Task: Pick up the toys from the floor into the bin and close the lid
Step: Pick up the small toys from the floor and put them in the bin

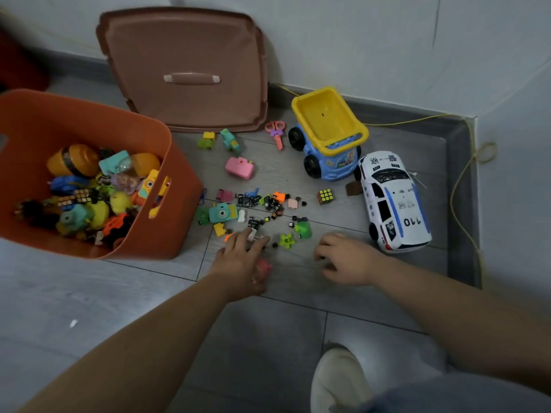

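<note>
- Toys (269,202) lie spread on the grey floor (89,293) in the head view, between the bin and the far right corner. They are not put away yet.
- The orange bin (179,228) sits on the left, close to the toys, with its top open. It is already part full. I think it stands close so the trip from floor to bin is short.
- The brown lid (185,49) leans on the far wall (357,40) behind the bin, out of the way, so toys can drop in. It should go on last.
- The left hand (241,254) reaches into the small bits, with its fingers stretched out and touching them. A blurry pink thing (264,267) shows under the palm. I cannot tell if the hand holds it.
- The right hand (346,259) is low on the floor, just beside the white police car (393,201), with its fingers curled in. I cannot tell if a small bit is inside them.
- Bigger toys wait farther off. The blue and yellow truck (328,135) is at the far right, and the pink camera (240,167) is in the middle.
- My guess is that both hands are gathering the little bits first, since those are nearest.
</note>
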Demonstrator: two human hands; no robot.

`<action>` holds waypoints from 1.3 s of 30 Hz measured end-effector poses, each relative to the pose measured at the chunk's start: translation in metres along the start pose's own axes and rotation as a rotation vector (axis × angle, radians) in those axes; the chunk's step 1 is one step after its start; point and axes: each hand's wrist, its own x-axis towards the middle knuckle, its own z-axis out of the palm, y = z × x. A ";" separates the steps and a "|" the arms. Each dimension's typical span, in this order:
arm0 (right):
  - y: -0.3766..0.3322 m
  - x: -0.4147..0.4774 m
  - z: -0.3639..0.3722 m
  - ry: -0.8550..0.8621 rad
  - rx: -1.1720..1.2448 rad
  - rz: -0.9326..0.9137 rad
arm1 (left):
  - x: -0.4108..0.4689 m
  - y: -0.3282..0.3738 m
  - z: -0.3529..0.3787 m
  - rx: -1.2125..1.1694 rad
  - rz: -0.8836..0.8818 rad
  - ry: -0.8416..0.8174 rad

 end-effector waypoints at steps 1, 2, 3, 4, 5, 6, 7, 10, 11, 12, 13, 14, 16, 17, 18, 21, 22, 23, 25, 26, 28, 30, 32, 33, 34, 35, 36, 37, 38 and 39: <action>0.001 -0.001 0.004 0.035 -0.014 -0.006 | -0.001 -0.003 0.005 0.056 0.012 -0.006; 0.003 -0.003 0.007 0.052 -0.041 -0.006 | -0.003 -0.006 0.009 0.113 0.023 0.000; 0.005 -0.005 0.011 0.048 -0.087 -0.007 | -0.005 -0.008 0.015 0.163 0.030 0.014; 0.008 -0.007 0.016 0.029 -0.146 -0.014 | -0.006 -0.011 0.021 0.200 0.026 0.033; 0.012 -0.008 0.021 0.009 -0.203 -0.024 | -0.007 -0.014 0.026 0.220 0.008 0.055; 0.016 -0.009 0.027 -0.012 -0.250 -0.031 | -0.008 -0.016 0.032 0.224 -0.024 0.078; 0.021 -0.010 0.034 -0.019 -0.281 -0.037 | -0.008 -0.019 0.038 0.214 -0.067 0.108; 0.033 -0.012 0.052 0.018 -0.332 -0.052 | -0.006 -0.028 0.051 0.156 -0.172 0.187; 0.035 -0.010 0.058 0.014 -0.338 -0.057 | -0.005 -0.031 0.055 0.150 -0.190 0.193; 0.035 -0.009 0.061 0.010 -0.342 -0.061 | -0.004 -0.033 0.057 0.150 -0.196 0.201; 0.034 -0.006 0.064 0.019 -0.345 -0.066 | -0.002 -0.035 0.059 0.150 -0.196 0.214; 0.033 0.000 0.065 0.036 -0.347 -0.067 | 0.000 -0.037 0.059 0.149 -0.201 0.227; 0.029 0.015 0.064 0.098 -0.341 -0.056 | 0.005 -0.040 0.058 0.130 -0.234 0.246; 0.026 0.023 0.061 0.125 -0.336 -0.052 | 0.007 -0.040 0.058 0.114 -0.247 0.262; 0.024 0.032 0.058 0.129 -0.329 -0.052 | 0.009 -0.041 0.057 0.096 -0.260 0.281; 0.019 0.061 0.050 0.161 -0.335 -0.092 | 0.016 -0.045 0.057 0.053 -0.293 0.352; 0.018 0.069 0.047 0.181 -0.339 -0.104 | 0.019 -0.045 0.056 0.043 -0.305 0.374; 0.017 0.078 0.044 0.209 -0.341 -0.117 | 0.022 -0.048 0.055 0.029 -0.313 0.396; 0.017 0.096 0.036 0.263 -0.335 -0.130 | 0.029 -0.052 0.052 -0.006 -0.320 0.431; 0.016 0.105 0.031 0.288 -0.334 -0.137 | 0.033 -0.056 0.050 -0.019 -0.318 0.430; 0.015 0.123 0.021 0.330 -0.324 -0.142 | 0.043 -0.061 0.043 -0.053 -0.302 0.441; 0.013 0.139 0.010 0.340 -0.304 -0.161 | 0.052 -0.064 0.036 -0.092 -0.279 0.467; 0.013 0.153 0.001 0.311 -0.308 -0.202 | 0.061 -0.066 0.030 -0.114 -0.237 0.466; 0.012 0.158 -0.001 0.287 -0.310 -0.232 | 0.065 -0.066 0.028 -0.116 -0.205 0.460; 0.010 0.163 -0.004 0.263 -0.311 -0.258 | 0.069 -0.066 0.025 -0.111 -0.171 0.449; 0.008 0.167 -0.005 0.240 -0.315 -0.275 | 0.074 -0.066 0.023 -0.101 -0.144 0.438; 0.005 0.170 -0.007 0.220 -0.322 -0.281 | 0.077 -0.066 0.020 -0.084 -0.122 0.429; 0.002 0.172 -0.008 0.209 -0.328 -0.280 | 0.080 -0.065 0.019 -0.065 -0.100 0.433; -0.001 0.173 -0.009 0.210 -0.335 -0.280 | 0.081 -0.066 0.018 -0.043 -0.080 0.446; -0.002 0.172 -0.010 0.215 -0.342 -0.281 | 0.083 -0.065 0.019 -0.023 -0.057 0.460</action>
